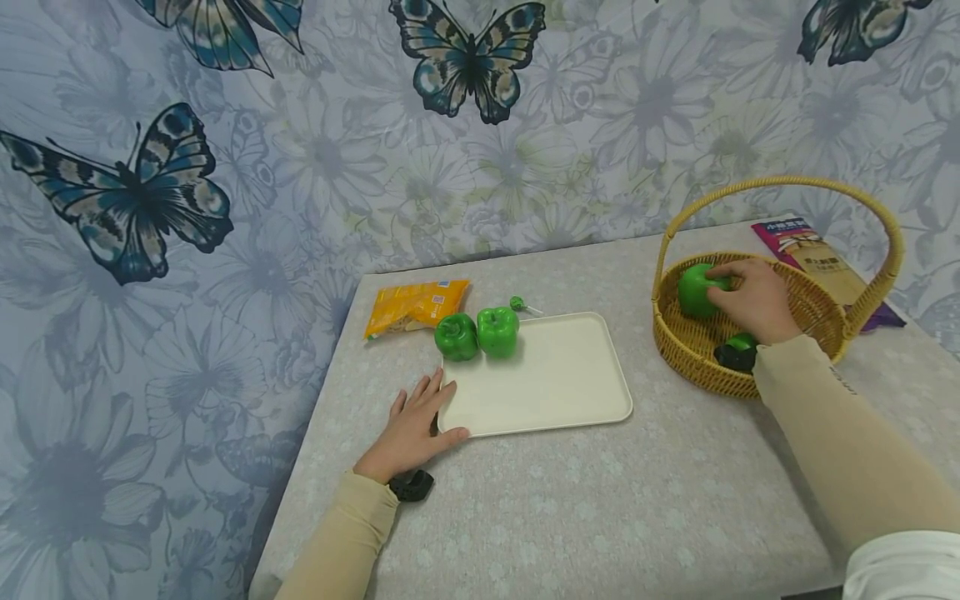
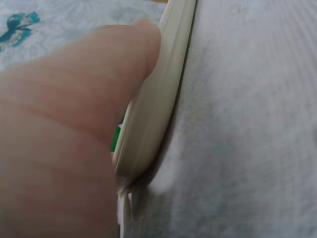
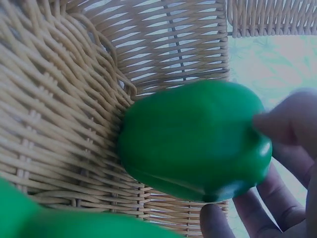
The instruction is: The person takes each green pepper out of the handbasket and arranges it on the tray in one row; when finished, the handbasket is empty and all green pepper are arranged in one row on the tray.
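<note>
- Right hand (image 1: pixel 753 300) grip curled round green pepper (image 1: pixel 699 290) inside wicker basket (image 1: pixel 678 342);
- left hand (image 1: pixel 412 429) flat on desk (image 1: pixel 600 500), fingers spread, thumb touching cream tray (image 1: pixel 555 375) edge.

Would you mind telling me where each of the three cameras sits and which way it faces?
Head: worn on the head, looking forward and down at the table, tray and basket; both forearms and hands show.
Left wrist: low beside the left hand, facing the tray's edge; the hand fills the left of the frame.
Right wrist: inside the basket, facing a green pepper gripped by the right hand's fingers.
Shared: head and right wrist both show that pepper.
</note>
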Available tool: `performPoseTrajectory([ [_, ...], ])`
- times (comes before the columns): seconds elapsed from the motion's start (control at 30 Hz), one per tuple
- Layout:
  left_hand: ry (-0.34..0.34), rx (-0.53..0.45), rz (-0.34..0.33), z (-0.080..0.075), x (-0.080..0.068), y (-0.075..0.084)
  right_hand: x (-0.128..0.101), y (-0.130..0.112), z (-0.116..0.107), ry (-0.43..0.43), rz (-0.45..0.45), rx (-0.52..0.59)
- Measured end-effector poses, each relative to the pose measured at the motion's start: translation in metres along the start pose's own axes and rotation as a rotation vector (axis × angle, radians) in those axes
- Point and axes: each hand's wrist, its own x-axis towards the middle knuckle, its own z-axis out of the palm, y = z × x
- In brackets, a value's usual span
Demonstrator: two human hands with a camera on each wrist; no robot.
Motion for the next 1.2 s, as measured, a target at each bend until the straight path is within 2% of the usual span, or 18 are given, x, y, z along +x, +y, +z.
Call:
performPoseTrajectory([
  [0.37,0.007,0.004,0.014,-0.0019,0.0000,0.0011,0.0027,0.0039,0.0020,0.009,-0.013,0.074],
  [0.6,0.000,0.008,0.000,-0.0017,0.0000,0.0016,0.0034,0.0025,0.0017,-0.097,-0.003,0.050],
  [0.8,0.008,0.011,0.006,-0.0023,-0.0001,0.0024,0.0027,0.0013,0.0019,-0.159,-0.008,0.073],
  [1.2,0.000,0.009,-0.001,-0.0025,-0.0004,0.0027,0.0018,0.0024,0.0028,-0.122,0.013,0.065],
])
